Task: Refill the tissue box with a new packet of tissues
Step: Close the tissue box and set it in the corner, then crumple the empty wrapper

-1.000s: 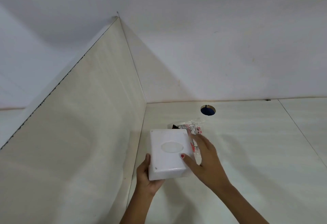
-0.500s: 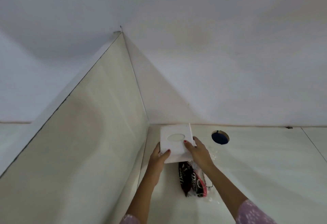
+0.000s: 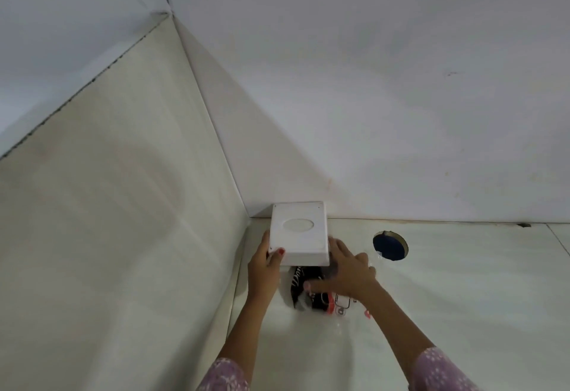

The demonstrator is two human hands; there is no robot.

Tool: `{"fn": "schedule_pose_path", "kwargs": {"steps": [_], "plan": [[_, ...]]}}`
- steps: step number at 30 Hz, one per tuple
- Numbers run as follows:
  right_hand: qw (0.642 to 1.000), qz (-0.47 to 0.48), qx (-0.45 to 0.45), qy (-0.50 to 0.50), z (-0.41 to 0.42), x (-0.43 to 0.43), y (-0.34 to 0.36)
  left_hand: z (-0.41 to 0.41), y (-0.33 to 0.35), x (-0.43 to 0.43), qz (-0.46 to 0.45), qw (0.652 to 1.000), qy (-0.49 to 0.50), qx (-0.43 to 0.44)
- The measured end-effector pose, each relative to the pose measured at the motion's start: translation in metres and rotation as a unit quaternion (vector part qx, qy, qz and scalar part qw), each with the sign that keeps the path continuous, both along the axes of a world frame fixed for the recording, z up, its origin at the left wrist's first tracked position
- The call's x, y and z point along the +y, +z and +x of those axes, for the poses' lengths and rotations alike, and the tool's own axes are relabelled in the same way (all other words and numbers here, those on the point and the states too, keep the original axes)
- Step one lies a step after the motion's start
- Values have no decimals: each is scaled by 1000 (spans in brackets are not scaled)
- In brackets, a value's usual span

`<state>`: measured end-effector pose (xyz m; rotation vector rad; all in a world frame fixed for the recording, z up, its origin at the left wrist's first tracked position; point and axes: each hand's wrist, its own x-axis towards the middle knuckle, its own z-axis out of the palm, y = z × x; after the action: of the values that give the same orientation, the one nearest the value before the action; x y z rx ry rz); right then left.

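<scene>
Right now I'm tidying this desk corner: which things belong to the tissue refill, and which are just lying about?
Part of the job:
white tissue box, held by the left hand
tissue packet, under the right hand

Just there:
round cable hole
side partition panel

A pale counter (image 3: 462, 298) with faint grain fills the lower right, and a round hole (image 3: 390, 245) is cut through it, dark blue inside. Behind the hole, a plain white wall (image 3: 370, 97) rises from the counter's back edge, with a thin dark seam along the join. Left of the hole, a pale panel (image 3: 123, 205) stands upright and meets the wall in a corner. The light is soft and dim.
</scene>
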<state>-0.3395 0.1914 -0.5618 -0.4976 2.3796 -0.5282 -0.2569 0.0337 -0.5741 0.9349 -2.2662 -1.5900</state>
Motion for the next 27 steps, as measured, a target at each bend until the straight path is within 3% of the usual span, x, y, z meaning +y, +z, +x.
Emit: {"fn": "schedule_pose_path", "kwargs": {"steps": [3, 9, 12, 15, 19, 23, 25, 27], "plan": [[991, 69, 81, 76, 27, 23, -17, 2, 5, 6, -8, 1000, 15, 9], [985, 79, 111, 108, 49, 58, -21, -3, 16, 27, -52, 996, 74, 9], [975, 53, 192, 98, 60, 69, -25, -1, 15, 36, -67, 993, 93, 9], [984, 84, 121, 96, 65, 74, -24, 2, 12, 34, -91, 993, 80, -7], [982, 81, 151, 74, 67, 68, -18, -1, 10, 19, -86, 995, 36, -41], [982, 4, 190, -3, 71, 67, -8, 6, 24, 30, -59, 997, 46, -34], [985, -59, 149, -68, 77, 71, 6, 26, 37, 48, -19, 997, 73, 21], [969, -173, 80, -157, 89, 80, 26, 59, 49, 73, 59, 995, -18, 83]]}}
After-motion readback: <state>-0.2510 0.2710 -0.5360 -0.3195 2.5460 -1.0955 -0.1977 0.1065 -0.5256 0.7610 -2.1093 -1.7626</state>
